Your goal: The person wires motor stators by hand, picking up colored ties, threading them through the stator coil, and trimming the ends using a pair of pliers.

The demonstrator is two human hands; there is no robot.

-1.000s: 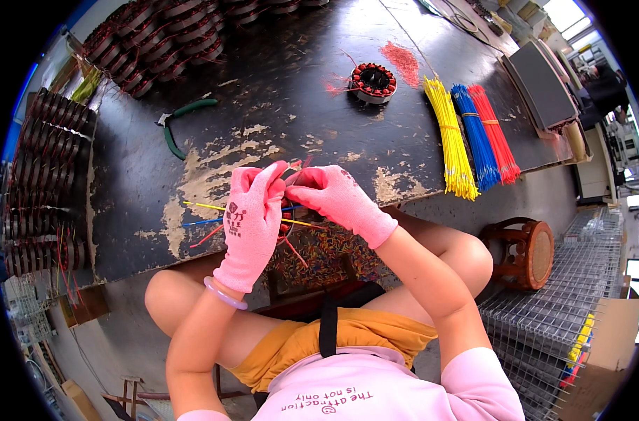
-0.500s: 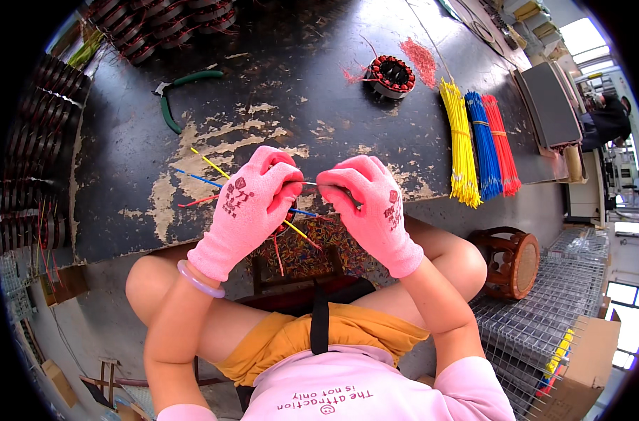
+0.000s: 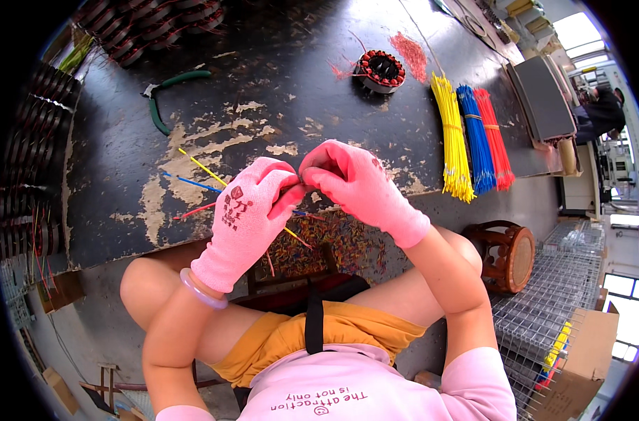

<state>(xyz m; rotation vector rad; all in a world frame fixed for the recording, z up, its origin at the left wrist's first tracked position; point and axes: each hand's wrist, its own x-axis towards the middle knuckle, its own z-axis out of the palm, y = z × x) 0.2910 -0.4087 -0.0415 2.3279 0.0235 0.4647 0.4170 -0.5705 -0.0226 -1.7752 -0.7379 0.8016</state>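
My left hand [image 3: 253, 210], in a pink glove, is closed with its fingertips pinched on wire. Insulated wires stick out past it on both sides: a yellow wire [image 3: 202, 167], a blue wire [image 3: 191, 184] and a red wire [image 3: 194, 210]. Against its fingertips press those of my right hand [image 3: 361, 184], also gloved in pink and closed in a pinch. The thin bare wire between them is hidden by the fingers. Whatever the wires join under the left hand cannot be seen. Both hands are over the table's near edge.
Green-handled pliers [image 3: 156, 102] lie at the left on the worn black table [image 3: 263, 77]. Farther back sits a stator [image 3: 380, 71] beside red scraps [image 3: 410, 56]. Bundles of yellow [image 3: 451, 140], blue [image 3: 476, 140] and red wires [image 3: 495, 140] lie to the right. Stacked stators [image 3: 151, 24] stand far left.
My right hand has moved left and turned inward until its fingertips meet the left ones. The thin wire seen stretched between the hands is now covered. The view has shifted slightly.
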